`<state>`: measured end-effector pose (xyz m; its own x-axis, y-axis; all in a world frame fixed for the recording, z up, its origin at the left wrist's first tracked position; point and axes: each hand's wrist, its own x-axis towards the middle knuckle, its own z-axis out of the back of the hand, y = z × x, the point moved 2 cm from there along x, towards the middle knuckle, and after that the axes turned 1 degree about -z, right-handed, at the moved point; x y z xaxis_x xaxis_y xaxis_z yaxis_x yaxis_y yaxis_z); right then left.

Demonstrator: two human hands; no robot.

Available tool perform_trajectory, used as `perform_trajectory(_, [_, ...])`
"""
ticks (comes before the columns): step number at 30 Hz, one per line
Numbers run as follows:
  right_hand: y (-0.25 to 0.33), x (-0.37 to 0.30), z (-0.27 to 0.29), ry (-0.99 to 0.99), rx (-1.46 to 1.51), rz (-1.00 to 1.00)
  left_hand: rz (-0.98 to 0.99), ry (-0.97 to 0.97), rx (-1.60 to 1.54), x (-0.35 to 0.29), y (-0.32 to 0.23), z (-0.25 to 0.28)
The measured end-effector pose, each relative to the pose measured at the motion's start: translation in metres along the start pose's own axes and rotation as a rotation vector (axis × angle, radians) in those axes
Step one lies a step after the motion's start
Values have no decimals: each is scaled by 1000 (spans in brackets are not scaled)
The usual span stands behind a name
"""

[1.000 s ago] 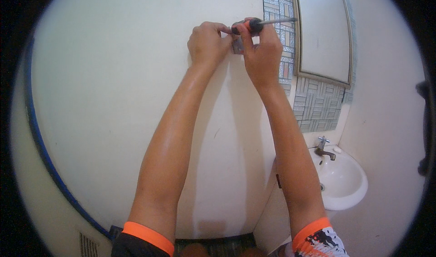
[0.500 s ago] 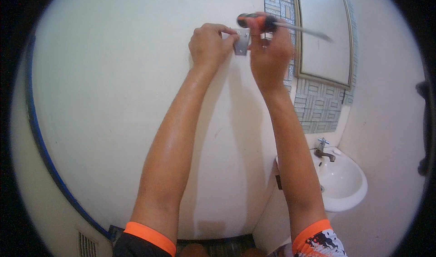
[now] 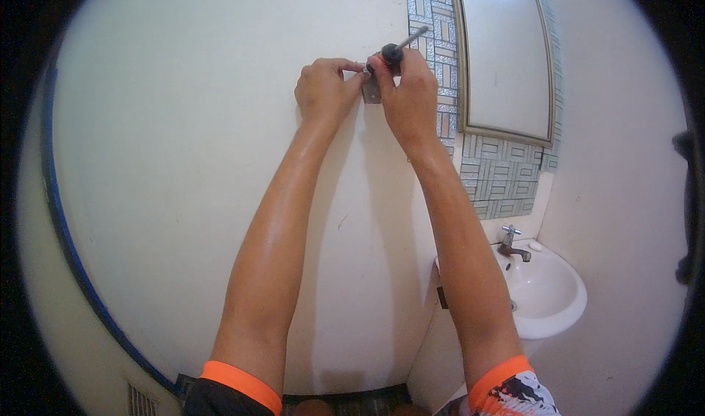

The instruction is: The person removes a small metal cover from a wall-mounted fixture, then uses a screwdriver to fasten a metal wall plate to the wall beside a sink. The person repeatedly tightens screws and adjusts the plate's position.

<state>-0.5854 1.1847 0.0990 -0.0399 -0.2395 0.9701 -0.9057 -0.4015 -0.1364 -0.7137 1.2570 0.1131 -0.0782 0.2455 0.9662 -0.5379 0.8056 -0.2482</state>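
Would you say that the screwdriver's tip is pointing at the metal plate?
No, the screwdriver has its tip up and right, away from the plate.

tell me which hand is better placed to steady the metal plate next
Probably the left hand: it reaches the upper left of the metal plate with no tool visible in it, while the right hand grips the screwdriver.

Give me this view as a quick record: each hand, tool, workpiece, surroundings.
Left hand: fingers at the upper left of a metal plate; grip unclear
Right hand: holding a screwdriver
Tool direction: shaft up and right, away from the plate
Workpiece: at the white surface, partly covered
Surroundings: framed mirror, patterned tiles, sink
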Motion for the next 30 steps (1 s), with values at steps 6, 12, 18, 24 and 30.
perform_trajectory(6, [0,-10,3,-131,186,113,11,4,-33,-2,2,-1])
perform_trajectory(12, [7,-3,6,-200,236,142,6,-8,-19,-1,3,-2])
perform_trajectory(18, [0,-3,8,-231,263,143,3,-2,-23,-3,2,-3])
perform_trajectory(24, [0,-10,1,-114,234,36,17,-29,-26,-3,4,-4])
perform_trajectory(30, [1,-11,1,19,139,-47,-30,-49,-20,-7,7,-5])
